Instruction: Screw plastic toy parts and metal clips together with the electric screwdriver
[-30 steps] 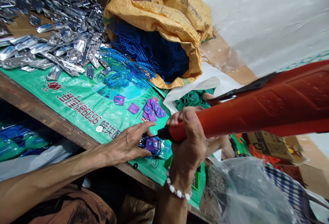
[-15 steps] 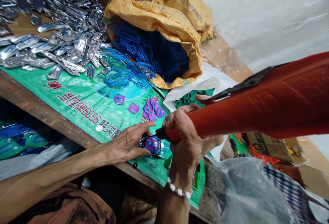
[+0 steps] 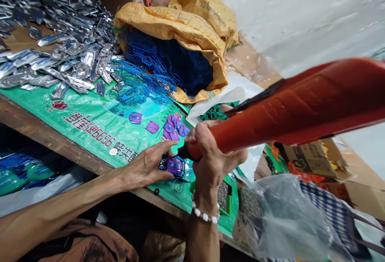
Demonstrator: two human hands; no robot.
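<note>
Closed firmly round the front of a red power tool (image 3: pixel 288 109), the right grip (image 3: pixel 209 158) seems to steer its black nose (image 3: pixel 183 152) from close behind, likely for finer aim. The left grip (image 3: pixel 144 164) is half open, thumb and forefinger at opposite sides of a small purple-and-blue toy car (image 3: pixel 175 166), probably so that it cannot twist. The car rests on the green-sheeted surface (image 3: pixel 99 111), just beside the tool's nose.

Beyond both grips, a yellow sack (image 3: pixel 168 19) gapes toward them, presumably to keep its blue frames (image 3: pixel 147 87) within reach. Foil packets (image 3: pixel 78 33) heap up beyond the left grip, well away from the car. A green tray (image 3: pixel 230 206) of tiny metal pieces sits just to the right of the right wrist, handy for picking; loose purple panels (image 3: pixel 176 127) lie near the left fingertips.

Cut off at the right border is the tool's rear. The sack's depths are dark. Most right fingers are behind the tool, and whether its tip touches the car cannot be made out.
</note>
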